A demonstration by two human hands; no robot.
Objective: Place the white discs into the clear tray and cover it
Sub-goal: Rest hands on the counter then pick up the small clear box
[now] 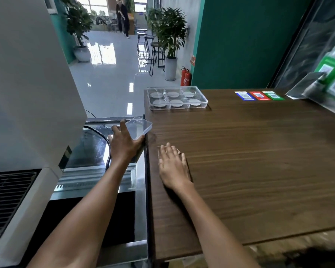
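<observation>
A clear tray [205, 103] with several compartments stands at the far left corner of the wooden counter [249, 161]. Each compartment holds a white disc [176, 103]. My left hand [124, 142] grips a clear plastic lid [140, 125] at its near end, holding it tilted above the left edge of the counter, well short of the tray. My right hand [172, 167] lies flat on the counter with straight fingers and holds nothing.
A steel and glass cabinet [97, 163] sits lower, left of the counter, beside a large grey machine [27, 93]. Coloured QR code stickers [258, 95] and an acrylic sign stand [321, 84] occupy the far right. Stools, plants and people are beyond.
</observation>
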